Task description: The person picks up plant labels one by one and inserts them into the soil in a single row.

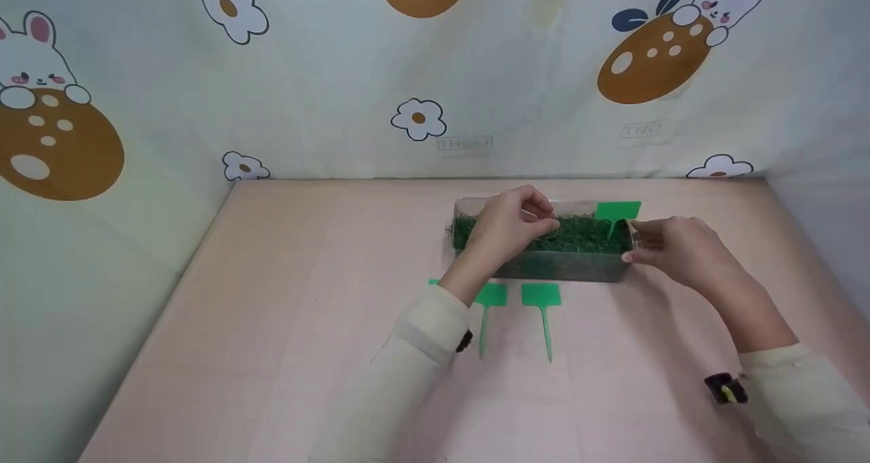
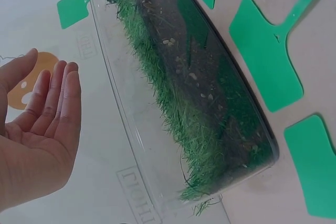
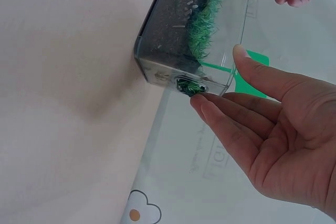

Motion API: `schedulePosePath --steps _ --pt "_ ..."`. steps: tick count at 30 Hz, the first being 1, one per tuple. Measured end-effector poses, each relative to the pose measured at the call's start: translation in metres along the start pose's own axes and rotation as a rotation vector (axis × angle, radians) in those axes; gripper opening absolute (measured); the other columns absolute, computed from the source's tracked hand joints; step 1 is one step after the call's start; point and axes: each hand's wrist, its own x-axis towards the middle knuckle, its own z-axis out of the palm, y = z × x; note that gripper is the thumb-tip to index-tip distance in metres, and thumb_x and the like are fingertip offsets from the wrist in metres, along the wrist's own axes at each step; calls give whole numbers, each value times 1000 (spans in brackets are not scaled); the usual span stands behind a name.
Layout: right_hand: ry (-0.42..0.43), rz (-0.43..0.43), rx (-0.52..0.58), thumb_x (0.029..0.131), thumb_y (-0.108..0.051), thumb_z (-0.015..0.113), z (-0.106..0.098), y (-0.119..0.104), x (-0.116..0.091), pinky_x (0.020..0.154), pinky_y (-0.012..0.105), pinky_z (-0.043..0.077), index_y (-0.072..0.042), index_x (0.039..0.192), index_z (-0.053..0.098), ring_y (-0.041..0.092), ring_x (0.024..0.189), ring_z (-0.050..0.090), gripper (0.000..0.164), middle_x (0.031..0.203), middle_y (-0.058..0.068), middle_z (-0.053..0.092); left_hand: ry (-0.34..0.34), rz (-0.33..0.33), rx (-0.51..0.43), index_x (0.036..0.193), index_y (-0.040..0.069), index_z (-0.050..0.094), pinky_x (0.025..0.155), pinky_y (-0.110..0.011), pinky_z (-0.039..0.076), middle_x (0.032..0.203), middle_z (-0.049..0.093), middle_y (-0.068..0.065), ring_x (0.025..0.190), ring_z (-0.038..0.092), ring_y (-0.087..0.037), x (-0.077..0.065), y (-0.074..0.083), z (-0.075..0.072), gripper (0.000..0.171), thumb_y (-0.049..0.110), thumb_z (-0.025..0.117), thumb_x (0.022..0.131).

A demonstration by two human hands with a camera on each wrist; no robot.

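Note:
A clear plastic box (image 1: pixel 557 267) holds green grass (image 1: pixel 578 235) over dark soil (image 2: pixel 181 56). One green plant label (image 1: pixel 617 210) stands in the grass at the box's right end. Over the box's left half is my left hand (image 1: pixel 506 225), and the left wrist view shows its loosely bent fingers with nothing between them. My right hand (image 3: pixel 283 135) is at the box's right end. There its thumb is by the upper rim and its extended fingertips touch the end wall beside a small opening (image 3: pixel 191 86) with green showing through.
Green plant labels lie on the pale pink table (image 1: pixel 306 313) before the box: one label (image 1: pixel 542 294) in full view, another label (image 1: pixel 491 295) beside it, and a corner of a third label (image 1: pixel 433 282) behind my left wrist. A printed cloth (image 1: pixel 326 96) hangs behind.

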Motion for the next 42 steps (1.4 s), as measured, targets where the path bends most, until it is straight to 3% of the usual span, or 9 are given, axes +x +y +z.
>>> schedulePosePath --steps 42 --pt "9 -5 9 90 -24 75 0 1 -1 91 57 53 8 139 51 44 112 66 63 120 29 67 -36 37 -48 104 12 68 77 -19 56 103 73 -1 89 70 -7 -20 -13 -2 14 18 73 92"
